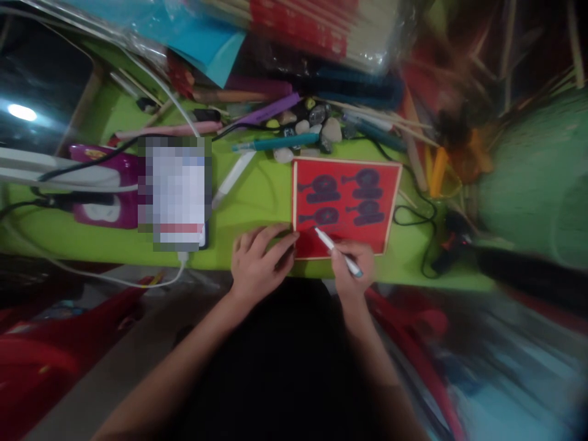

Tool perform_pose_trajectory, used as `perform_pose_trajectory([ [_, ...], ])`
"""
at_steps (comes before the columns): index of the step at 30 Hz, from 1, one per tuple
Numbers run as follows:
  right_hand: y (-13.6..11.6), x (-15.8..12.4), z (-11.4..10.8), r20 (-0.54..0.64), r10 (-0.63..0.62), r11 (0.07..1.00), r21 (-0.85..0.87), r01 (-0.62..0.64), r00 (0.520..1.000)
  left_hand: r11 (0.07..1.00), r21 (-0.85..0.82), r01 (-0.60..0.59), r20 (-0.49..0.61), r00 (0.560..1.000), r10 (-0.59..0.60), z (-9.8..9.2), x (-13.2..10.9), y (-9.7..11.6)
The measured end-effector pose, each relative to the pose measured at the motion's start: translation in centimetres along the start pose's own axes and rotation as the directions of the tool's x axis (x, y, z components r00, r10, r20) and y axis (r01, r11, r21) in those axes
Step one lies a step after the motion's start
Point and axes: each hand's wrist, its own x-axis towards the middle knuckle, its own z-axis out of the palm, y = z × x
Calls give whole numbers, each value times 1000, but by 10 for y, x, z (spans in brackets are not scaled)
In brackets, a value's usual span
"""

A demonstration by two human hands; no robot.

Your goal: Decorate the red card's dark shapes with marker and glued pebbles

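A red board (316, 242) with a pale edge lies on the green tabletop, bearing several dark drawn shapes with round heads and stems. My right hand (353, 266) grips a white marker (328, 242) above the board's lower part. The marker's tip is at the red surface, just under the lower-left shape; whether it touches I cannot tell. Beside the board's left edge rests my left hand (264, 254), fingers loosely bent and apart, its fingertips at the lower-left corner. It holds nothing that I can see.
A phone (179, 190) with a charging cable lies left, near a purple power strip (103, 214). Behind the board are pebbles (331, 130), a teal pen (280, 142) and a purple marker (264, 113). A green round object (537, 177) and a black cord (416, 214) occupy the right.
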Motion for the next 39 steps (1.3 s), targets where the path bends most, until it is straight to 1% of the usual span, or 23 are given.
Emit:
perform_pose_trajectory([
  [4, -1, 1, -1, 32, -11, 1000, -19, 11, 999, 1000, 14, -17, -3, 1000, 17, -1, 1, 0],
  [10, -2, 0, 0, -9, 16, 1000, -7, -16, 1000, 999, 35, -22, -14, 1000, 23, -1, 2, 1],
  [14, -6, 2, -1, 16, 34, 999, -20, -34, 999, 1000, 22, -17, -12, 1000, 17, 0, 1, 1],
  [18, -6, 3, -2, 42, 6, 1000, -4, -6, 999, 1000, 15, -16, -1, 1000, 16, 0, 0, 1],
  [23, -2, 2, 0, 26, -10, 1000, -19, 10, 1000, 1000, 3, -7, -1, 1000, 7, 0, -1, 0],
  [29, -8, 5, -1, 36, 12, 1000, -16, -11, 999, 1000, 0, -4, -1, 1000, 4, 0, 0, 1],
  [32, -9, 5, -2, 46, 1, 1000, 2, -1, 999, 1000, 3, -4, -6, 1000, 4, 0, -1, 1],
  [39, -1, 3, 0, 16, -23, 1000, 16, 23, 1000, 1000, -18, 21, 2, 1000, -21, 2, -3, 0],
])
